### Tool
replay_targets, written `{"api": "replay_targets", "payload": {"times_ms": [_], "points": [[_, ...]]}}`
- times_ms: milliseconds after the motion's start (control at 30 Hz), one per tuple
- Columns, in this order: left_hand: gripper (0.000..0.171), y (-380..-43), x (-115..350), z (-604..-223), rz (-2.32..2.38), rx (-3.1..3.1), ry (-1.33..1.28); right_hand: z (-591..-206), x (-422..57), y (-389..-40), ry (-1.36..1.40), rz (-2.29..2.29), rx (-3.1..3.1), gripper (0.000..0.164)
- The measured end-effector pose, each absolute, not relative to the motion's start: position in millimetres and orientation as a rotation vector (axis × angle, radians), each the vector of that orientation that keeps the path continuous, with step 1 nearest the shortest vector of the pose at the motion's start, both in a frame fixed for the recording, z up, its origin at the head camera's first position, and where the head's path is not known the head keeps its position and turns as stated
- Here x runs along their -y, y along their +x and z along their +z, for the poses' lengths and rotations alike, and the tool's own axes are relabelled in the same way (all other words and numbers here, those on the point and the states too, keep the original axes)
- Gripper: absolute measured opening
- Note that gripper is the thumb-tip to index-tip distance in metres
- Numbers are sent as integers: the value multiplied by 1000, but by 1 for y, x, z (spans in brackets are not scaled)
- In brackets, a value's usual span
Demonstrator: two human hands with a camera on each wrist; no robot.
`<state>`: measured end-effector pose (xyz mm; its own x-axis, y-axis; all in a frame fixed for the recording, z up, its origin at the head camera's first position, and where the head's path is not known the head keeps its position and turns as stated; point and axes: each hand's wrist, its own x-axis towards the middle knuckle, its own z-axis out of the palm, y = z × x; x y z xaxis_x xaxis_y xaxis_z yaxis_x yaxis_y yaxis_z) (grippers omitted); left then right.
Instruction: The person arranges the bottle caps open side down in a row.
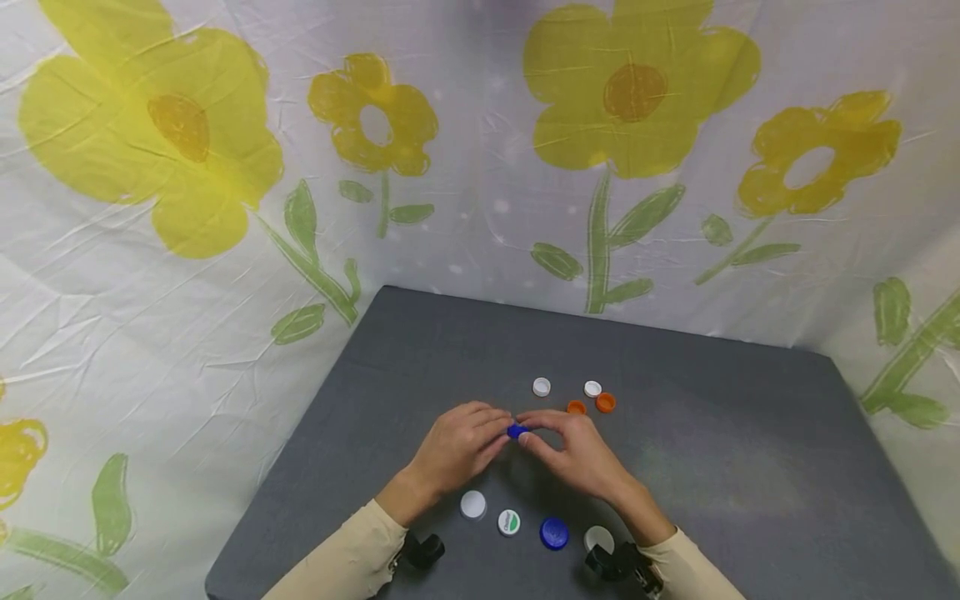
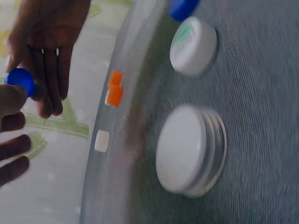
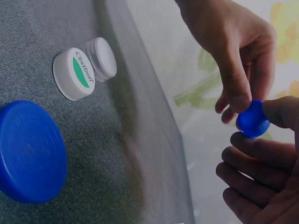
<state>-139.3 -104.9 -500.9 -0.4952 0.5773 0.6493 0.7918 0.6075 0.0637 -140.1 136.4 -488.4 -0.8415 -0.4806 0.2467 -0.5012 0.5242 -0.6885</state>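
Observation:
A small blue bottle cap point(image 1: 516, 431) is held up between both hands over the middle of the dark table. The left hand point(image 1: 461, 442) pinches it from one side, its thumb and forefinger at the rim. From the other side the right hand point(image 1: 581, 454) grips it between thumb and forefinger, the other fingers extended in the right wrist view. There the cap point(image 3: 253, 119) shows its rounded blue face. Nearer the person lie a white lid point(image 1: 473, 505), a white cap with green print reading Cestbon point(image 3: 74, 74) and a larger blue lid point(image 1: 554, 533).
Beyond the hands are two white caps, one to the left point(image 1: 542, 387) and one to the right point(image 1: 592, 389), and two orange caps point(image 1: 606, 402), one partly behind the right hand. A pale lid point(image 1: 599, 540) lies by the right wrist camera. Flowered cloth point(image 1: 465, 208) hangs behind the table.

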Motion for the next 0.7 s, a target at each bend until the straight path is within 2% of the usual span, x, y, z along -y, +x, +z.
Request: {"api": "replay_targets", "payload": {"times_ms": [200, 333, 500, 700], "points": [[19, -138, 105, -504, -871, 2358, -959, -490, -137, -139, 917, 1129, 2561, 24], [12, -137, 107, -503, -1176, 2486, -865, -492, -139, -142, 1014, 1009, 2392, 39], [11, -137, 109, -501, -1478, 2645, -720, -494, -140, -145, 1179, 896, 2255, 54], [12, -138, 110, -500, -1609, 2693, -675, -495, -137, -145, 1249, 811, 2219, 57]]}}
